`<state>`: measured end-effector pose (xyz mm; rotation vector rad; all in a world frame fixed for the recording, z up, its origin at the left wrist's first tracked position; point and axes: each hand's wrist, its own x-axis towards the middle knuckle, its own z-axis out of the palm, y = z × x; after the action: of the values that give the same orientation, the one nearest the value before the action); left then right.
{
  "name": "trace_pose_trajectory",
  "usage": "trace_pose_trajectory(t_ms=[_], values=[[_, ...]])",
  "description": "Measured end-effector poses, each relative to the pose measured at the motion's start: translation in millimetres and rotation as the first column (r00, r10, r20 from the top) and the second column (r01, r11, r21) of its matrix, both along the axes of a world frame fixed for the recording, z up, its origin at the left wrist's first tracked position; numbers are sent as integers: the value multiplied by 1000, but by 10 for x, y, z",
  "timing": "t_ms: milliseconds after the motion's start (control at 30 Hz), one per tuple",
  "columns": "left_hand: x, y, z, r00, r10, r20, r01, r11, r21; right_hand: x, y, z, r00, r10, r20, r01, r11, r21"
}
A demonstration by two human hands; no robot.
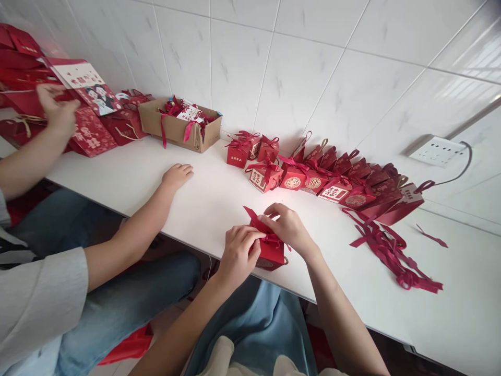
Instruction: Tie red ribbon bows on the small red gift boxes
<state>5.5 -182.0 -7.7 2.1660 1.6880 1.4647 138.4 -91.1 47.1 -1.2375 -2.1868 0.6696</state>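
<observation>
A small red gift box (270,257) stands at the table's front edge between my two hands, with a red ribbon (255,219) on its top. My left hand (239,251) rests against the box's left side, its fingers closed on the ribbon at the middle. Over the right of the box top, my right hand (287,227) has thumb and fingers pinched on the ribbon. The exact grip of both fingertips is partly hidden. Beyond my hands sit several finished-looking red boxes (293,177) with ribbon bows and gold or white labels.
Loose dark red ribbons (395,256) lie to the right. A cardboard box (183,128) with ribbons and cards stands against the tiled wall. On the left, a co-worker's hand (176,176) lies on the white table (203,203), beside red gift bags (94,128). A power socket (438,150) is on the wall.
</observation>
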Motion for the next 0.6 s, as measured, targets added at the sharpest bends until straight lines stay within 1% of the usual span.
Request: trace_pose_trajectory(t_ms=[67, 100, 133, 233, 267, 333, 400, 467, 533, 600], values=[[2, 9, 9, 999, -19, 28, 19, 1000, -17, 133, -102, 15, 988, -154, -13, 154, 987, 52], [4, 15, 13, 999, -27, 47, 28, 999, -27, 202, -175, 16, 978, -211, -4, 211, 976, 57], [5, 22, 17, 997, -36, 67, 39, 999, -35, 262, -256, 10, 972, -236, 18, 235, 971, 38], [0, 36, 25, 989, -60, 135, 65, 997, -34, 351, -486, -55, 977, -205, 60, 209, 975, -72], [-7, 37, 25, 985, -48, 167, 53, 998, -26, 346, -541, -87, 977, -204, 57, 209, 973, -95], [-34, 33, 18, 967, 19, 252, -13, 1000, -25, 303, -605, -145, 972, -232, 41, 235, 965, -116], [-70, 25, 7, 937, 108, 331, -82, 992, -92, 250, -620, -178, 962, -272, 23, 272, 955, -119], [-103, 20, -5, 920, 158, 359, -87, 975, -206, 212, -615, -181, 952, -307, 2, 305, 946, -109], [-117, 24, -7, 921, 166, 354, -62, 956, -288, 190, -613, -168, 944, -328, -18, 325, 941, -99], [-110, 35, 4, 923, 152, 355, -39, 951, -305, 173, -618, -154, 946, -323, -27, 319, 942, -104]])
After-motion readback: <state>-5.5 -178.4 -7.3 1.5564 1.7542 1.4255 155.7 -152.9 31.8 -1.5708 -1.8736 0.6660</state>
